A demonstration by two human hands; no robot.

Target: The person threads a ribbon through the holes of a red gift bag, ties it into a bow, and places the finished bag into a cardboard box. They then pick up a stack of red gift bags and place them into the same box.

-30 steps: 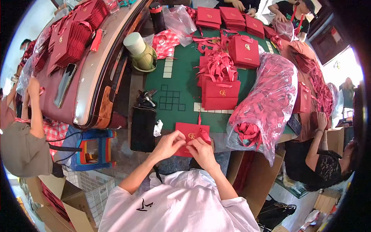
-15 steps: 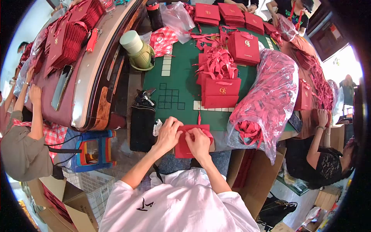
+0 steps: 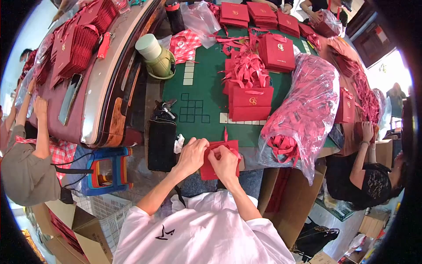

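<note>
A small red paper gift bag [image 3: 209, 172] lies at the table's near edge, in front of my body. My left hand [image 3: 192, 155] is closed at its upper left edge, thumb and fingertips together there. My right hand [image 3: 224, 162] pinches over the upper middle of the bag, on what looks like red ribbon; the fingers hide most of it. A ribbon end [image 3: 226, 133] sticks up past the bag's far edge. Beyond stands a stack of finished-looking red bags [image 3: 252, 104] with gold print, with a heap of loose red ribbons [image 3: 248, 72] on top.
A clear plastic sack of red ribbons [image 3: 303, 110] lies to the right. On the left are a black pouch [image 3: 162, 143] and a green jar with a pale lid [image 3: 154, 55]. Co-workers sit on both sides and at the far end. An open cardboard box [image 3: 288, 207] stands below right.
My right hand has shifted slightly, with its fingers bunched over the bag. My left hand stays almost in place. At the far right, a co-worker's hands and plastic-wrapped bundle have moved.
</note>
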